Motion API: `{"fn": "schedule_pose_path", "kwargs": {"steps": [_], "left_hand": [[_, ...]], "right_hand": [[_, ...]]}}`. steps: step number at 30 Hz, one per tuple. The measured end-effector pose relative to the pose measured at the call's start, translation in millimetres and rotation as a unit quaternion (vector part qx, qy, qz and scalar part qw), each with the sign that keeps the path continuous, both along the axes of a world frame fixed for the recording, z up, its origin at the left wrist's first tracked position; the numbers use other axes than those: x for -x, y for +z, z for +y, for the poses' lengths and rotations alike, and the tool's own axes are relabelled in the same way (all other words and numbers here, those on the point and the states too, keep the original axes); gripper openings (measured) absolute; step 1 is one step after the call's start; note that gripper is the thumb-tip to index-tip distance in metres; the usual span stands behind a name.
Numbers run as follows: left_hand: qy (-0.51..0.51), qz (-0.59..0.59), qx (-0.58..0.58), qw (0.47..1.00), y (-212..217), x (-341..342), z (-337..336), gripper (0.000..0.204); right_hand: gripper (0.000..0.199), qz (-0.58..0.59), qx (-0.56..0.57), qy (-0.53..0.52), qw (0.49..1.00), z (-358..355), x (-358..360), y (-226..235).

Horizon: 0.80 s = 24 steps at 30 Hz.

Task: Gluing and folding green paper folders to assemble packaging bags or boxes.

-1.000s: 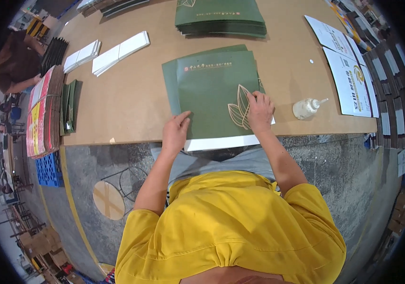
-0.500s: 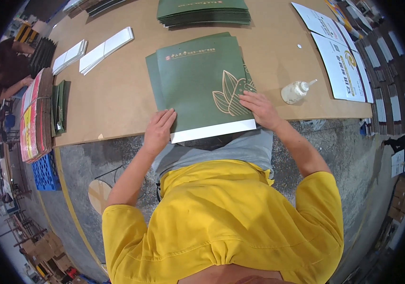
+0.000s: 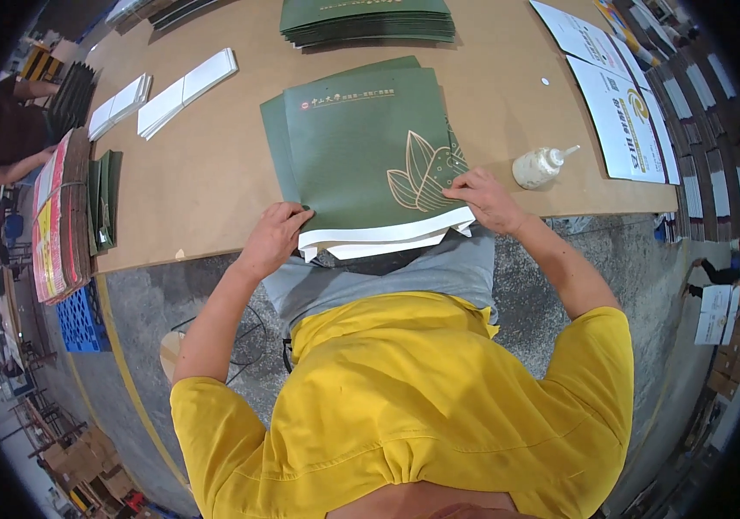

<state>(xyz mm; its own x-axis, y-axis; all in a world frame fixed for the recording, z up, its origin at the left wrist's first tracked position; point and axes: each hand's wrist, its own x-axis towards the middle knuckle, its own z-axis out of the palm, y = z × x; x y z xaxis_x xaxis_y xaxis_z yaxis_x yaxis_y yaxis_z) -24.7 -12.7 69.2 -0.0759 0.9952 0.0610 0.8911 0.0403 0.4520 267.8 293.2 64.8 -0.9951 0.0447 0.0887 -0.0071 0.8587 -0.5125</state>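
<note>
Worn on the head, the left of two side-by-side fisheye cameras looks steeply down over a yellow shirt (image 3: 405, 389), close below, and forward to the left hand (image 3: 275, 238) and right hand (image 3: 487, 201) by the edge of the tabletop (image 3: 205, 182), straight lines bending toward a dark round rim.

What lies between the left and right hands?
In the head view, the flat green paper piece, white edging along its near side, lies between the left hand and right hand.

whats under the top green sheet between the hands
Past the left and upper edges of the top sheet, another green sheet shows, over the brown table. Whatever lies under its middle is covered.
</note>
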Motion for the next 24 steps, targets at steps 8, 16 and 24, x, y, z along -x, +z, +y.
{"fn": "schedule_pose_path", "kwargs": {"steps": [8, 16, 24], "left_hand": [[0.068, 0.039, -0.069, 0.995, -13, -8, 8, 0.030], [0.131, -0.087, -0.015, 0.987, -10, 3, 14, 0.018], [0.249, -0.099, 0.148, 0.952, -9, 10, 32, 0.010]], "right_hand": [[0.030, 0.041, -0.054, 0.005, 0.998, -3, 4, 13], [0.018, -0.047, 0.116, -0.137, 0.983, 9, 14, 3], [0.021, -0.196, 0.394, -0.285, 0.852, 19, 38, 10]]}}
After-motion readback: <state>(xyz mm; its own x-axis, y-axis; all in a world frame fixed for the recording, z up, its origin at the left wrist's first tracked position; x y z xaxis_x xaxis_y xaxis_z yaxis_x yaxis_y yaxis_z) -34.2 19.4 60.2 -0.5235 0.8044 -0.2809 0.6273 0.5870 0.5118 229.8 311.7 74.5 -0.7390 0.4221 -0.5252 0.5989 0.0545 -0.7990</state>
